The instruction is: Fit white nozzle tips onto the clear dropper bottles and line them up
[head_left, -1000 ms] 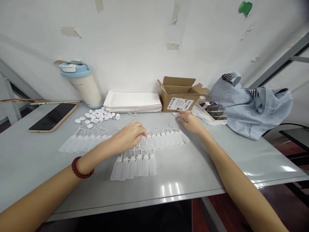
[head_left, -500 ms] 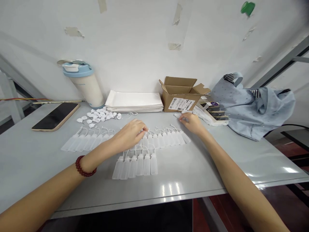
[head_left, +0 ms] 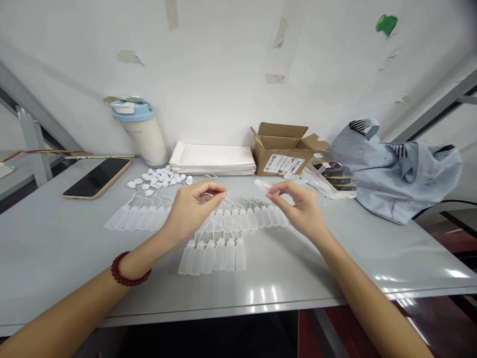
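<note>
My left hand [head_left: 194,206] is closed in a pinch above the back row of pieces; what its fingertips hold is too small to make out. In my right hand [head_left: 300,206], thumb and fingers pinch a small frosted plastic piece [head_left: 262,185], its free end pointing left towards my other hand. Below both hands lies a back row of bottle-shaped frosted plastic pieces [head_left: 251,219] with white string loops. Several more looped pieces [head_left: 219,254] form a front row, and another group [head_left: 128,218] is at the left, partly behind my left hand.
Small white pieces [head_left: 160,178] are heaped near a tilted tumbler [head_left: 147,139] and a phone [head_left: 97,178]. Loose white string [head_left: 209,176] lies before stacked white envelopes [head_left: 216,159]. An open carton [head_left: 281,154], a plastic-wrapped pack [head_left: 333,179] and blue cloth [head_left: 398,174] stand further right.
My right hand has come back from beside the carton with a frosted plastic piece and moved nearer my left hand. My left hand has lifted slightly off the row. The view has shifted a little.
</note>
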`<state>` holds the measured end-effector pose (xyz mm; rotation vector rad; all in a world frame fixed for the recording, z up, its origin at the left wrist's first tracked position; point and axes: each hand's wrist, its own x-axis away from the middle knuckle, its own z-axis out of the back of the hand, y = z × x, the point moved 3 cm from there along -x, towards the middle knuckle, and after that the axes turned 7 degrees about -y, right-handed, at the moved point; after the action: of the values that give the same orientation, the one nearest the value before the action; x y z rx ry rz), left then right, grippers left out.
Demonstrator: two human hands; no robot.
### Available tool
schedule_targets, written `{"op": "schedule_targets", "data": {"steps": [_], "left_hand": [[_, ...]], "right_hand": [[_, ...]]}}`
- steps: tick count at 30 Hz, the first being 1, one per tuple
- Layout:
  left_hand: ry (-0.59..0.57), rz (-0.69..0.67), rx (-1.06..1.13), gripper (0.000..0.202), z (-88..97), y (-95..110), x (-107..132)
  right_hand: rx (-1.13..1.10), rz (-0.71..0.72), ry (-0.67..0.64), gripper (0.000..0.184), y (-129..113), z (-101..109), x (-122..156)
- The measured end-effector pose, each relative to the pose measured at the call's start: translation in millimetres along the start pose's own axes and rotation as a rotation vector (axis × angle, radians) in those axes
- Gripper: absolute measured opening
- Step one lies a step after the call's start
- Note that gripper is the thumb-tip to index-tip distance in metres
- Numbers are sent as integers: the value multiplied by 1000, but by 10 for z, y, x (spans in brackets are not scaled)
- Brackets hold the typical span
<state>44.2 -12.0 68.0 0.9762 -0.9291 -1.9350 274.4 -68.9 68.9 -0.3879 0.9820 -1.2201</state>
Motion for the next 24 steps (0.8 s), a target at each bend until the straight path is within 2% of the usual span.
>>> {"op": "schedule_targets", "data": {"steps": [4,9,19,24], "left_hand": [[0,21,118,12,-73,39,58],[7,65,199,8,-127,38,107],[8,95,334,7,-146,69,141],[4,51,355,7,-137,87,134]], "right_hand": [[-272,-58,-146,11,-178,-223,102],[-483,-124,-284,15,-246,-380,168],[-533,-209,-325,18,-260,-431,187],[-536,-225,-310,19,-261,-419,195]]}}
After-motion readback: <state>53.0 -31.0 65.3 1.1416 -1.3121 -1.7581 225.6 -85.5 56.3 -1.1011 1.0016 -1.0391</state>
